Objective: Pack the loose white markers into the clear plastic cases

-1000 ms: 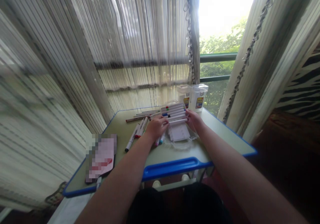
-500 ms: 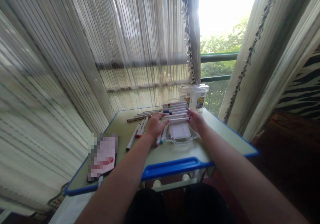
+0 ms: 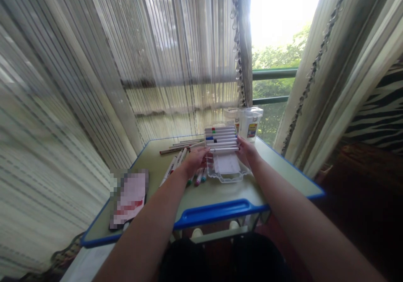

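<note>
A clear plastic marker case [image 3: 229, 178] lies on the small table, with white markers [image 3: 224, 142] in a row across its far half. The near half shows a white insert. My left hand [image 3: 195, 159] is closed at the case's left edge, its fingertips by the left end of the nearest marker; some fingers are hidden. My right hand [image 3: 247, 148] curls round the right edge, its thumb by the markers' right ends. Loose markers [image 3: 201, 176] with coloured ends lie beside and partly behind my left hand and forearm.
Clear plastic boxes [image 3: 252, 124] stand behind the case. A blurred pinkish phone-like object [image 3: 130, 198] lies at the table's left. Blue trim [image 3: 217, 211] edges the table [image 3: 283, 179]. Striped curtains [image 3: 176, 63] and a window are beyond it.
My left hand has moved slightly down from over the nearest marker's left end to the case's left edge. My right hand has stayed nearly still.
</note>
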Tool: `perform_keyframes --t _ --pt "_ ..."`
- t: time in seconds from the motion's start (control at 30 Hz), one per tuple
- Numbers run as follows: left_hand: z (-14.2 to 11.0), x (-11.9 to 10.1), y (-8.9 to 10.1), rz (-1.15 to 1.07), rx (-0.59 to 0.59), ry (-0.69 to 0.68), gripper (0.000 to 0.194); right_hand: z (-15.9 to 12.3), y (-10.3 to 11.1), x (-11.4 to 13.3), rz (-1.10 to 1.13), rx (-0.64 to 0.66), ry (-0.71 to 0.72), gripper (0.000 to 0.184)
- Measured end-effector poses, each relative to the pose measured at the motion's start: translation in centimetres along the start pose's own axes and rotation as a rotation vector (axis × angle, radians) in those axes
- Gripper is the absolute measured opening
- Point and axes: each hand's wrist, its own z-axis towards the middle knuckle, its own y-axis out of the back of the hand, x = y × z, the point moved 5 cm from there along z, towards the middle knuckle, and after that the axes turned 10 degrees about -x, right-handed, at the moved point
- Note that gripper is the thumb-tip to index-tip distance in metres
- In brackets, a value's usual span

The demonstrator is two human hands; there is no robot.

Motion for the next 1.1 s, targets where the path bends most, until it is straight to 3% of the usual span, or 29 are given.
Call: perform_keyframes --t 0.17,0.6,0.77,1.1 --pt "0.3 0.0 0.3 -0.006 -0.021 -0.039 0.021 -0.4 -0.3 0.1 0.015 0.012 -0.024 0.011" --pt "1.2 0.0 1.2 -0.027 -0.071 -0.161 0.031 -2.2 -1.5 0.1 -0.066 0.191 -0.183 0.058" --pt "1.4 0.1 1.3 -0.061 -0.081 -0.163 0.028 -2.2 -1.4 -0.2 -0.065 0.201 -0.165 0.073" --pt "0.9 -0.3 1.1 -0.056 -0.082 -0.159 0.022 -1.9 -1.3 -0.4 -0.068 0.278 -0.11 0.079"
